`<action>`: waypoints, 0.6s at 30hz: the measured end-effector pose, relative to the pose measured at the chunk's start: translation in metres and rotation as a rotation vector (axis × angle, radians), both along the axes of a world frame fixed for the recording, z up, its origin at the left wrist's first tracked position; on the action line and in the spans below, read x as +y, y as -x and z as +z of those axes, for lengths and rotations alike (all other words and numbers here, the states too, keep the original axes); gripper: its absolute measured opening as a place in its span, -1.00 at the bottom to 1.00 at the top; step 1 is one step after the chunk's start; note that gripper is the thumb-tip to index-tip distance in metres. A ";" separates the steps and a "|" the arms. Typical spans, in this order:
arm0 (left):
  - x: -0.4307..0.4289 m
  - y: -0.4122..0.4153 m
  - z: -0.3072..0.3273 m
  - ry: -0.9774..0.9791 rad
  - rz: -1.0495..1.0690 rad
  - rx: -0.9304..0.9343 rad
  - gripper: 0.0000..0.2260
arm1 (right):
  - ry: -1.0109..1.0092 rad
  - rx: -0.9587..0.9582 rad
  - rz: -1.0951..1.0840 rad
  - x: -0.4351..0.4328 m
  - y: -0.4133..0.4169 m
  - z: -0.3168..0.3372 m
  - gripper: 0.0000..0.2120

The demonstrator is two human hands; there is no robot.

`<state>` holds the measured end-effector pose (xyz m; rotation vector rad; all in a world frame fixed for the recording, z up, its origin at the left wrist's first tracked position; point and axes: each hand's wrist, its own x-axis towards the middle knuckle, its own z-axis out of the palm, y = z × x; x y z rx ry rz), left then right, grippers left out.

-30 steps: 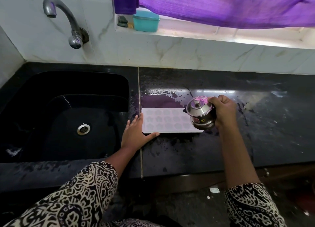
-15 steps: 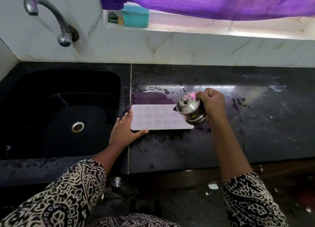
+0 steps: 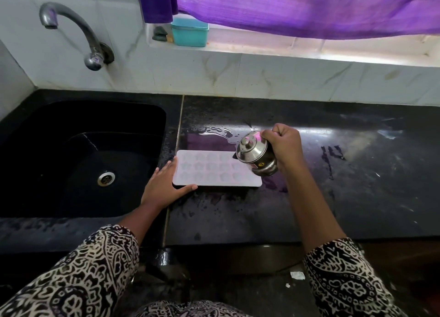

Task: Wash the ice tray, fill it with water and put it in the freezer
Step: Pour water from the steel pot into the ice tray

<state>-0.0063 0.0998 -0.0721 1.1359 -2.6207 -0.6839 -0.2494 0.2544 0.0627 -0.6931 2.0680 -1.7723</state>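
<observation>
A pale ice tray [image 3: 214, 171] lies flat on a wet black stone surface [image 3: 345, 197], cavities facing up. Its long axis runs left to right, parallel to the front edge of the surface, and it holds three rows of small flower-shaped moulds.

The left grip [image 3: 164, 188], a bare hand, is open and flat on the surface. Its straight fingers rest against the tray's left short edge, and its thumb lies along the near long edge at that corner. The whole tray stretches away to the right of this grip.

The right grip [image 3: 283, 143] has its fingers curled round a small steel pot [image 3: 256, 155] with a knobbed lid. The pot is held off the surface and tilted to the left, with its lid end over the tray's right end. Whether water is running from it cannot be told. The tray lies below and to the left of this grip.

Just beyond the tray, between the two grips, a shallow puddle [image 3: 214, 132] shines on the surface. Left of the left grip is a black sink [image 3: 59, 116] with a steel drain [image 3: 106, 178], and a curved tap [image 3: 78, 33] is fixed to the wall above it. Well beyond both grips, a teal box [image 3: 189, 32] sits on the window ledge [image 3: 309, 47] under a purple curtain [image 3: 297, 7].
</observation>
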 end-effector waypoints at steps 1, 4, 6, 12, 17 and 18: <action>0.000 0.000 -0.001 -0.001 0.001 0.001 0.10 | -0.001 0.012 0.006 0.000 0.001 0.000 -0.60; -0.001 0.000 -0.002 -0.001 0.002 0.001 0.09 | -0.033 0.037 0.021 -0.001 0.002 -0.001 -0.62; -0.002 0.001 -0.002 0.000 0.003 -0.001 0.12 | -0.042 0.052 0.029 -0.003 0.002 -0.001 -0.62; -0.003 0.001 -0.003 -0.001 0.014 0.001 0.21 | -0.068 0.073 0.045 -0.006 0.004 -0.003 -0.64; -0.001 0.002 -0.001 0.000 0.018 0.009 0.14 | -0.111 0.105 0.055 -0.008 0.005 -0.007 -0.69; 0.000 0.002 0.000 -0.001 0.020 0.009 0.12 | -0.121 0.112 0.057 -0.008 0.006 -0.008 -0.70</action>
